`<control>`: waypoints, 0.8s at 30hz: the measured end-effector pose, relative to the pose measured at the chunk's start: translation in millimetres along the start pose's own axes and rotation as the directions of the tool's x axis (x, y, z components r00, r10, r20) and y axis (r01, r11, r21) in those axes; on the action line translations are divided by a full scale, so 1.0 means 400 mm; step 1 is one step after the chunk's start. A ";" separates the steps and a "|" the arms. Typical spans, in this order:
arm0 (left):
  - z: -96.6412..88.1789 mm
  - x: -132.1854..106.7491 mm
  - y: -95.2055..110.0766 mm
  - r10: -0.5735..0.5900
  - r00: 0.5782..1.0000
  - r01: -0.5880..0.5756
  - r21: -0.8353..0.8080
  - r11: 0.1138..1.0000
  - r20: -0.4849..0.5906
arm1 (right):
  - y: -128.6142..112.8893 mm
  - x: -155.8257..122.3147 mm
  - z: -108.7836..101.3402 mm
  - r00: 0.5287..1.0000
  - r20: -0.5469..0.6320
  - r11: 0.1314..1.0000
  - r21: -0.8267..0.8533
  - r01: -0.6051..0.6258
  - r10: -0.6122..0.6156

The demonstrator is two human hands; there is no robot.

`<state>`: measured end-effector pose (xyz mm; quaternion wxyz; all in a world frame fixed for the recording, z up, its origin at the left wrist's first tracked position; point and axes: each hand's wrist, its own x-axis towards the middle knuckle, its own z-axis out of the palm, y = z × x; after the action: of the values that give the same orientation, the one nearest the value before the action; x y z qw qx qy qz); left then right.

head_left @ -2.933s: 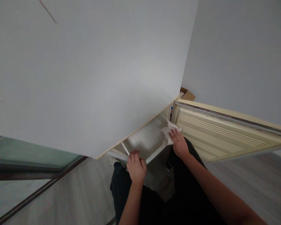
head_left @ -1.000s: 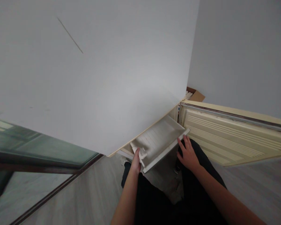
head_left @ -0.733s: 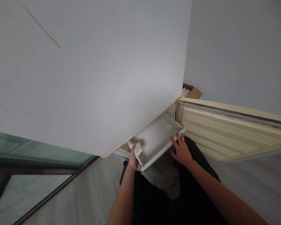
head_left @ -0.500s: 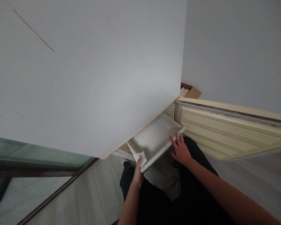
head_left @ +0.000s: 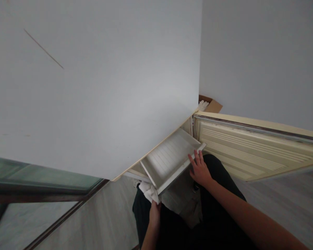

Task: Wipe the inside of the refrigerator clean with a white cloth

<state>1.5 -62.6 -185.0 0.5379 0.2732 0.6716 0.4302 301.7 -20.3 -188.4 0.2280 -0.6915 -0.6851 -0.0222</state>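
Note:
A white ribbed drawer sticks out from under the top of a pale cabinet. My left hand is closed on a crumpled white cloth just below the drawer's near left corner. My right hand rests with its fingers stretched out on the drawer's front edge near the right corner.
The cabinet's cream door stands open to the right, ribbed on its inner side. A cardboard box with white things in it sits behind it by the wall. Grey wood floor lies below, and a glass panel runs at left.
My left hand has drawn the cloth from the drawer's left inside wall over its near corner and down below it. My right hand has stayed on the front edge. Earlier my right hand held the cloth.

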 end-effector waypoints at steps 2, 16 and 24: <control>0.027 -0.025 -0.022 -0.036 0.999 0.034 -0.134 0.990 -0.018 | 0.000 0.000 0.005 1.000 -0.017 1.000 -0.011 -0.001 0.000; 0.328 -0.046 0.029 -0.183 0.902 0.402 -0.601 0.691 0.392 | 0.011 0.004 0.010 0.996 -0.072 0.994 0.097 0.050 -0.043; 0.537 -0.037 0.064 -0.159 0.818 0.412 -0.370 0.833 0.553 | 0.039 -0.021 0.005 0.987 -0.159 0.921 0.385 0.056 0.007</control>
<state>208.7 -1.5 -166.5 0.8030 0.1276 0.4170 0.4063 315.5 -26.6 -197.5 0.4134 -0.6201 -0.6644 0.0564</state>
